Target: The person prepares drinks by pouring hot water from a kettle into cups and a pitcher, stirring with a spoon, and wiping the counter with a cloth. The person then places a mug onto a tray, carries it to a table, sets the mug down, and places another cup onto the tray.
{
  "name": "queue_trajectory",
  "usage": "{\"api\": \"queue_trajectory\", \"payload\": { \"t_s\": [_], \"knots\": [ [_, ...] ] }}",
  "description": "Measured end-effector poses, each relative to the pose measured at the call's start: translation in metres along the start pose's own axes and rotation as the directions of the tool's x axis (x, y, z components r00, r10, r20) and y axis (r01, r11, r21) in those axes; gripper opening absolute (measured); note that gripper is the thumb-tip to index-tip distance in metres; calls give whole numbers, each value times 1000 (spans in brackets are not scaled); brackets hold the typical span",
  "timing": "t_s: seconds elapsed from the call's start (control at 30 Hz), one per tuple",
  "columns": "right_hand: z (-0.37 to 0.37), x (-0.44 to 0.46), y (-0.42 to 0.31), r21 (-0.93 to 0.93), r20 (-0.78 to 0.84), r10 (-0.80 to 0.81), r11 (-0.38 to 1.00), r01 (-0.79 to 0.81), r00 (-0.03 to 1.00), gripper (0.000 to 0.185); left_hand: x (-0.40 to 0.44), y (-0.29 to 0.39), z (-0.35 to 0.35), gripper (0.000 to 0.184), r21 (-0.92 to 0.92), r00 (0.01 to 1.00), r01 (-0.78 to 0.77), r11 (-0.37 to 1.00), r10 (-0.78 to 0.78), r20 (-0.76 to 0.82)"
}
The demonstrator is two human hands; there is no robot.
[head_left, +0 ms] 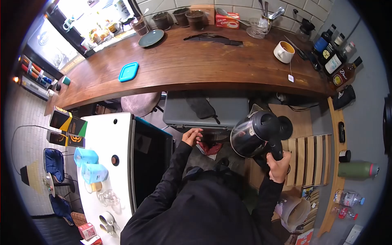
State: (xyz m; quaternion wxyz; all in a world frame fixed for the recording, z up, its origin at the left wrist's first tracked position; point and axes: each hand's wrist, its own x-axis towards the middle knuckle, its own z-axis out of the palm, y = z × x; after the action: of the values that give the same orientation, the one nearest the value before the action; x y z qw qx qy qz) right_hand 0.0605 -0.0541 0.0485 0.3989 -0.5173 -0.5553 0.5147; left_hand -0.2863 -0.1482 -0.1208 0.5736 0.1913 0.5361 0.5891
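My right hand is wrapped round the black handle of a kettle, a dark, glossy vessel with a black lid and a pale spout. The kettle hangs in front of the wooden counter, over the floor area by the slatted wood. My left hand is beside the front edge of a grey case, fingers curled together; whether anything is between them is too small to tell. On the counter at the right, a white mug holds brown liquid, with a tea tag hanging from its string.
A wooden counter crosses the top, with a blue lid, a plate and several bottles. At left, a white surface bears blue containers and cups. A green bottle stands on the right ledge.
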Motion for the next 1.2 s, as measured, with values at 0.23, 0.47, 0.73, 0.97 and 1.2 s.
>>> {"api": "queue_trajectory", "payload": {
  "t_s": [0.23, 0.47, 0.73, 0.97, 1.2],
  "knots": [
    [38, -15, 5, 89, -166, 67, 995, -53, 984, 10, -21, 23, -8, 25, 8, 999, -27, 1000, 28, -26],
    [42, -18, 12, 17, -252, -108, 993, 116, 962, 12, 2, 22, 5, 26, 44, 985, -82, 996, 75, 153],
    [19, -6, 27, -168, -398, -191, 977, 133, 897, 16, 35, 9, 54, 24, 81, 948, -90, 993, 61, 312],
    [-13, 28, 60, -116, -483, -92, 992, 41, 871, 18, 39, 7, 86, 24, 110, 925, -100, 989, 52, 377],
    [-46, 76, 87, -97, -573, -107, 993, 62, 812, 15, 44, -8, 90, 25, 137, 937, -65, 988, 13, 349]
  ]
}}
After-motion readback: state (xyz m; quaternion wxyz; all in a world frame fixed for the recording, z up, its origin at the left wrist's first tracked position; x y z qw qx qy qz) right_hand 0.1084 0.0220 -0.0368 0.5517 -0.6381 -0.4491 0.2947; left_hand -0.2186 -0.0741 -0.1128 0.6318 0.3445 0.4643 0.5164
